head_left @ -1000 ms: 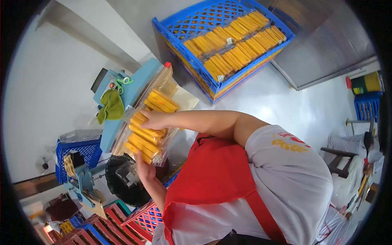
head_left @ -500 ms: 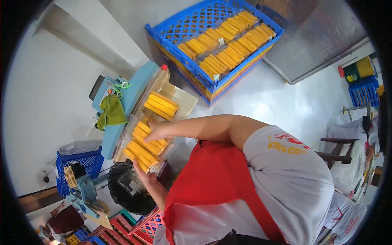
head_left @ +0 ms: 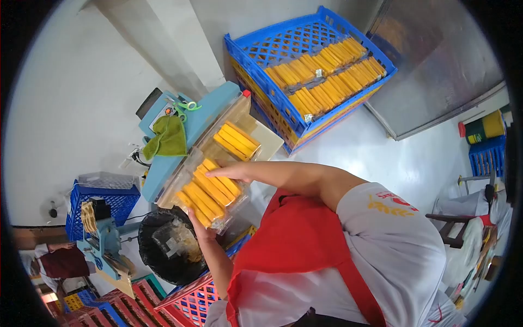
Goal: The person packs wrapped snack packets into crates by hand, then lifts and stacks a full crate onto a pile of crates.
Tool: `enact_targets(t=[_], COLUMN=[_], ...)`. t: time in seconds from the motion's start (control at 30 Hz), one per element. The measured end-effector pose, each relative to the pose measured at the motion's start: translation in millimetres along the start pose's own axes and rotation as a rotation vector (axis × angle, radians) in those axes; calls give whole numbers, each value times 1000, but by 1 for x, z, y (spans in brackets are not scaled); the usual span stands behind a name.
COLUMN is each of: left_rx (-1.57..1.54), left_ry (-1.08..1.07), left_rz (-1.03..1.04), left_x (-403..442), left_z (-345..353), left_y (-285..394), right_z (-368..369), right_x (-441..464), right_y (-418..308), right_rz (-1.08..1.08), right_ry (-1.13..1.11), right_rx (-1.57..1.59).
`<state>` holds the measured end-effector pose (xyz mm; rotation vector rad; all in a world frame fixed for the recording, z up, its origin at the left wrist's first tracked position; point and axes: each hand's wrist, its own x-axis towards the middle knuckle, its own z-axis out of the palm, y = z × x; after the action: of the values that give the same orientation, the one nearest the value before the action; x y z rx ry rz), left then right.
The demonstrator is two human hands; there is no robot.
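Note:
My right hand (head_left: 235, 171) lies over a clear plastic pack of yellow sticks (head_left: 219, 185), its fingers touching the upper sticks. At the lower end, my left hand (head_left: 200, 224) grips the edge of an adjoining group of yellow sticks (head_left: 199, 205) in clear plastic. Both groups lean beside the front edge of a light-blue machine (head_left: 173, 163). Another group of yellow sticks (head_left: 237, 140) lies on the machine's front shelf, just above my right hand. The fingers under the packs are partly hidden.
A blue crate (head_left: 305, 131) holds rows of packed yellow sticks. Green cloth (head_left: 166, 136) and green scissors (head_left: 188, 106) lie on the machine. A black-lined bin (head_left: 150, 245), red crate (head_left: 190, 302) and second machine (head_left: 103, 245) stand lower left. Another person's dark red garment (head_left: 64, 262) shows far left.
The view has shifted, so the machine and blue crate appear farther right. My right thumb now stretches across the upper sticks. Both hands stay at the packs, and more of the bin shows.

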<state>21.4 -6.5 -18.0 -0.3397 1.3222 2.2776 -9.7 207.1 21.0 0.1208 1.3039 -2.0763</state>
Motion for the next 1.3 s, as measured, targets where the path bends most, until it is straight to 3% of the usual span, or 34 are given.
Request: enact_targets(t=[0.27,0.33,0.47,0.57,0.77,1.0,1.07,1.3], left_rx=[-79,-39,-143,-259,0,117,83,250], left_ry=[-50,-14,-15,-19,111,97,-74,-22], left_rz=[37,49,151,128,267,373,243,159], left_x=[-30,-35,-44,-68,-75,-48,-22,93], left_z=[2,4,-12,9,64,195,215,372], left_y=[0,1,-7,2,18,-14,-48,-136], right_z=[15,17,26,35,18,-82,-137,-322], right_x=[-30,-24,-17,-24,-56,-145,-171,-239], right_y=[-12,-6,2,-1,-35,-85,-87,-119], right_rz=[102,-78,-230,-212,-444,-630,-615,-507], right_ry=[75,-43,-109,15,-102,-146,-129,-103], right_rx=[39,-54,-64,-233,-127,-9,0,355])
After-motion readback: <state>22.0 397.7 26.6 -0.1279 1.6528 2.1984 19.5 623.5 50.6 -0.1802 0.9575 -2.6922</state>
